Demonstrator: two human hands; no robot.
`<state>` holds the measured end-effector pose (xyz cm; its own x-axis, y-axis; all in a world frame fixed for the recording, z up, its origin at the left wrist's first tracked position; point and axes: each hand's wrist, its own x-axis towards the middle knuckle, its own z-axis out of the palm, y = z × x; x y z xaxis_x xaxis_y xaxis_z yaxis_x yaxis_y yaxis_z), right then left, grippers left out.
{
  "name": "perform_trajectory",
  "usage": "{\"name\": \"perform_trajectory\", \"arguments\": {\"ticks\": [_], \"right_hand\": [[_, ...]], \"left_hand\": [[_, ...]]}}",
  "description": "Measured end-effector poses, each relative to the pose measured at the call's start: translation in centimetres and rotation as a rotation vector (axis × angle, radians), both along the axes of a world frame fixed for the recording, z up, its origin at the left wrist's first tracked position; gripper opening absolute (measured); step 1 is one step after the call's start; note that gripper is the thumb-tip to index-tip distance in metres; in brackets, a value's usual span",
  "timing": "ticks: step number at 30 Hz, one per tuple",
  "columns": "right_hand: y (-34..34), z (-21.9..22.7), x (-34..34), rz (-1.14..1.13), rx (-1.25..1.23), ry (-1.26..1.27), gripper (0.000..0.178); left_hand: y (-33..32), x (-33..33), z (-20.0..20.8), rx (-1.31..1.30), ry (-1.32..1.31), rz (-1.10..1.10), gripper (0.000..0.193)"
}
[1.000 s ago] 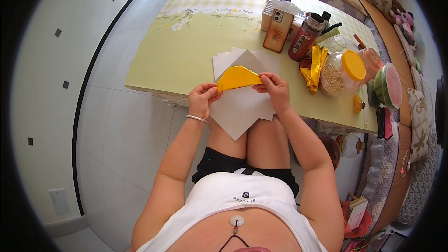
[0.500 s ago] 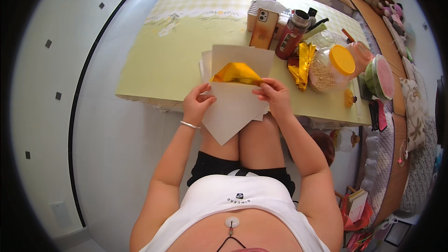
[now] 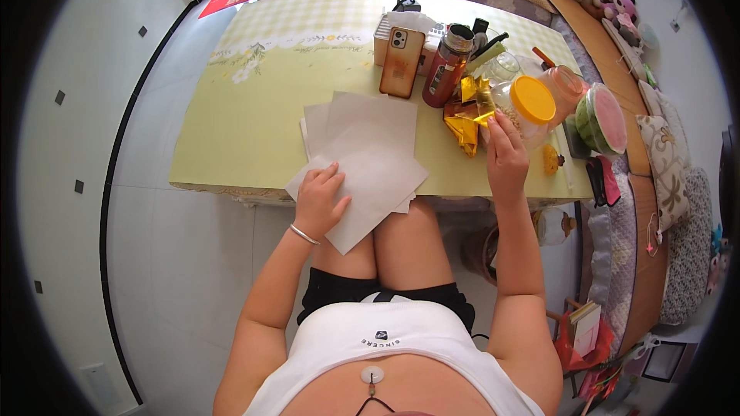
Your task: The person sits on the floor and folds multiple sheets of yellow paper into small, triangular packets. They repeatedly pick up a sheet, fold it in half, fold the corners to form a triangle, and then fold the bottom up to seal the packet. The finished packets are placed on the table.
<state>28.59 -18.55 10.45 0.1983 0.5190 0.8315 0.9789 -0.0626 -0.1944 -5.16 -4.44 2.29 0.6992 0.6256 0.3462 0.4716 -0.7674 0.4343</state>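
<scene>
A stack of white paper sheets (image 3: 362, 162) lies at the table's front edge, the top sheet turned cornerwise and hanging over my lap. My left hand (image 3: 320, 199) rests on that sheet's left part, fingers apart and a bangle at the wrist. To the right, my right hand (image 3: 507, 152) pinches a corner of shiny gold foil (image 3: 465, 135) between thumb and fingers. The crumpled foil stands by a jar with a yellow lid (image 3: 533, 100), which holds grain-like contents. Part of the jar is hidden behind the foil and my fingers.
Behind the paper, a phone (image 3: 401, 63) leans on a tissue box (image 3: 381, 37). A dark red flask (image 3: 449, 68) stands beside it. Further right are a pinkish jar (image 3: 563, 85), a cut watermelon (image 3: 605, 119) and a small yellow item (image 3: 552, 159). A bench (image 3: 644, 246) runs along the right.
The gold foil piece over the white paper has left it. My right hand has moved right to the foil by the jar; my left hand has settled onto the paper.
</scene>
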Motion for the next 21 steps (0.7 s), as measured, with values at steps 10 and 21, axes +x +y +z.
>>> {"name": "perform_trajectory", "arguments": {"ticks": [10, 21], "right_hand": [[3.3, -4.2, 0.6, -0.194, -0.415, -0.029, 0.027], [4.1, -3.4, -3.4, -0.127, -0.542, -0.143, 0.030]], "left_hand": [[0.2, -0.6, -0.3, -0.032, -0.017, -0.034, 0.053], [-0.9, -0.4, -0.2, 0.039, 0.074, 0.055, 0.054]]}}
